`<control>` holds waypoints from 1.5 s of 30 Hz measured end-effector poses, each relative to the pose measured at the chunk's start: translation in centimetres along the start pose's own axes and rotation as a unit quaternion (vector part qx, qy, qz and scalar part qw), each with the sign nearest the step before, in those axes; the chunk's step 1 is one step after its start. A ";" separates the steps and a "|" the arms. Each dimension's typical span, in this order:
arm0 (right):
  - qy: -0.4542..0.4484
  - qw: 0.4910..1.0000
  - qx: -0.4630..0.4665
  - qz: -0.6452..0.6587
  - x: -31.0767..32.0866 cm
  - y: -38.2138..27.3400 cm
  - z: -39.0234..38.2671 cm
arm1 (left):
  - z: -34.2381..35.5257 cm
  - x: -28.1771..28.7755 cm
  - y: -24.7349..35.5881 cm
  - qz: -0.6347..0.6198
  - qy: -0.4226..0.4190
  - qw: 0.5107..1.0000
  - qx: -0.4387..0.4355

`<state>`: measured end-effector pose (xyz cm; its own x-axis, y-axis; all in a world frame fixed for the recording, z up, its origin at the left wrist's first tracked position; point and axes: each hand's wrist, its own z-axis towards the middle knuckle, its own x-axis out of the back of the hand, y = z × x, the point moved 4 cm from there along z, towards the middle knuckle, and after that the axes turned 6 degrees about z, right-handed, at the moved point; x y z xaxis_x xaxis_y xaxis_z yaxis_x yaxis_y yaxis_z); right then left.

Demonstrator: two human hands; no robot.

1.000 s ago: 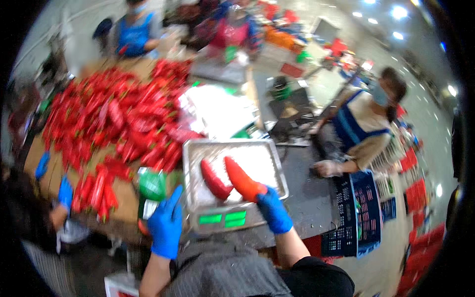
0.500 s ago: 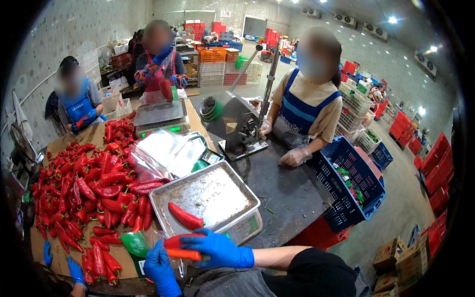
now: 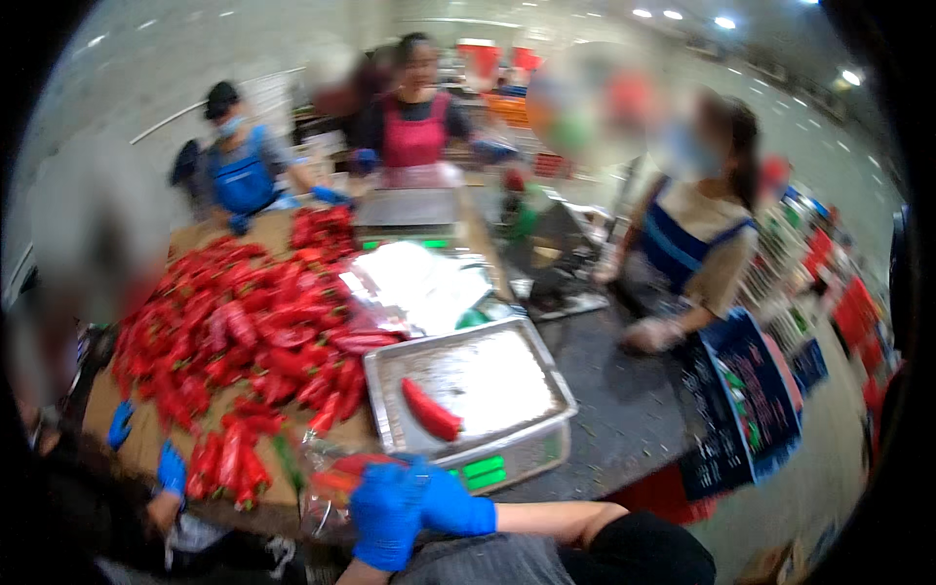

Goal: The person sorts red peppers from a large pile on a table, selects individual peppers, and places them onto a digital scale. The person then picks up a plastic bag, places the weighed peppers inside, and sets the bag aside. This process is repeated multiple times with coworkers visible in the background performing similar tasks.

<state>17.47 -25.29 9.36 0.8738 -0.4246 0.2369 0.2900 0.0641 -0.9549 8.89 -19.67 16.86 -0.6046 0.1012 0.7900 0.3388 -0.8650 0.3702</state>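
Red peppers (image 3: 353, 470), bagged and crowded by two blue gloves

So they're in a clear bag (image 3: 320, 507) just left of the hands, by the near edge of the desk (image 3: 624, 419). Left hand (image 3: 385, 517) and right hand (image 3: 456, 505) are bunched together at the bag's right end, fingers looking curled. Too blurry to tell how tightly, or which one actually has the plastic. Guessing both are there because slick film is easier to gather that way.

Just beyond the hands, a weighing tray (image 3: 507, 370) has one loose pepper (image 3: 429, 409) on it, probably to keep it apart from the heap (image 3: 234, 322) farther out left. That scale sits tight by the right hand, so elbow room's limited. Someone else's gloved hand (image 3: 172, 470) is well left; a blue crate (image 3: 707, 468) stands off right.
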 end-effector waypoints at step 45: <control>-0.429 0.886 0.106 0.142 -5.0 -8.5 2.5 | -3.4 7.9 -4.5 -0.456 0.109 0.794 0.388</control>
<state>11.63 -21.44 16.75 0.8723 0.4721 0.1274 -0.0025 0.2648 -0.9643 0.15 -16.67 19.77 -0.9351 0.3506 -0.0515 -0.0211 0.0900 0.9957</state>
